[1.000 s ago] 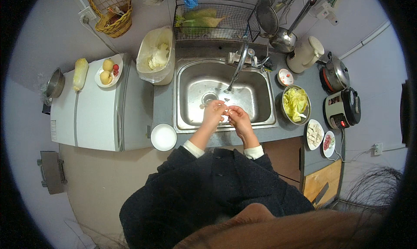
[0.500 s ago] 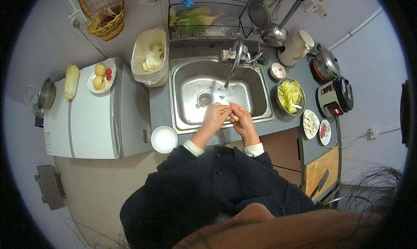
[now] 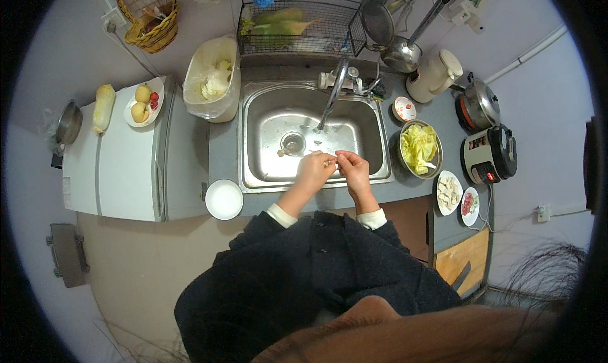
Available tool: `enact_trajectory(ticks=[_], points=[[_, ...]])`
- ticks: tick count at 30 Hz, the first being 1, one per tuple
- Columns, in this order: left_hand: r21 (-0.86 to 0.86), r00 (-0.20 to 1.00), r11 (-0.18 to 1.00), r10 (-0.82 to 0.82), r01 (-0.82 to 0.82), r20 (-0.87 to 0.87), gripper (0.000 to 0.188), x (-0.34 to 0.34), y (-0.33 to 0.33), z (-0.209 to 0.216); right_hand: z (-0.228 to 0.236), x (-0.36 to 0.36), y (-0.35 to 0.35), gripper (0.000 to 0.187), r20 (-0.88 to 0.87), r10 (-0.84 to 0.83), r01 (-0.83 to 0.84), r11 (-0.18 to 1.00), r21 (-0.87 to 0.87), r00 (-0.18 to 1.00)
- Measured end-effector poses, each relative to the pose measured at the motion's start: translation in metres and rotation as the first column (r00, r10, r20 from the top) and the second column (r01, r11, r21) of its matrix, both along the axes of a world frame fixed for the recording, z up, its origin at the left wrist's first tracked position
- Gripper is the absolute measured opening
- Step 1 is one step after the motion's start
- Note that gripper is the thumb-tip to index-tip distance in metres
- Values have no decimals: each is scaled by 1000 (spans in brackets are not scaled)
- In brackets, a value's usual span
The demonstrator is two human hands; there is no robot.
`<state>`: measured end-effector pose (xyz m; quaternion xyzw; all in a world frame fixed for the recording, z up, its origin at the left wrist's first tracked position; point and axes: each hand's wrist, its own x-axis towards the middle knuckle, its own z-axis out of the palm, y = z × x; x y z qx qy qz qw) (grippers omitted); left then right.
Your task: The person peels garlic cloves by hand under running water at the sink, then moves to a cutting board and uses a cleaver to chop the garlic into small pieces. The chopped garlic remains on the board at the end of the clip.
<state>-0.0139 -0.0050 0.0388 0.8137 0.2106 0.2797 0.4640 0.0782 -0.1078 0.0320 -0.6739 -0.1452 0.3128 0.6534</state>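
Left hand (image 3: 314, 175) and right hand (image 3: 356, 174) pinch narrow on a small pale piece (image 3: 327, 164), too tiny to identify, held between them over the sink's (image 3: 358, 138) near side, presumably so anything loose drops there, not on the tabletop (image 3: 223, 154).

One view here, a head cam worn up top, staring steeply down past the wearer's own coat (image 3: 272, 261), which fills the bottom, plus some stray hair (image 3: 551, 258) poking in at lower right. It's super wide fisheye, so straight edges bow and the corners go black. The sink (image 3: 351, 138) sits near the middle, left hand (image 3: 314, 172) and right hand (image 3: 355, 172) over its near edge, fridge (image 3: 126, 166) off left, rice cooker (image 3: 479, 155) off right.
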Motion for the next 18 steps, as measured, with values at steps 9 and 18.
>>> enact_trajectory(ticks=[9,18], points=[[73,997,994,77,-78,14,10,18,-12,-3,8,15,-7,16,264,95,-67,991,-115,960],[-385,993,916,115,-111,-15,14,35,-8,-19,9,30,-7,20,-157,137,-109,979,174,978]])
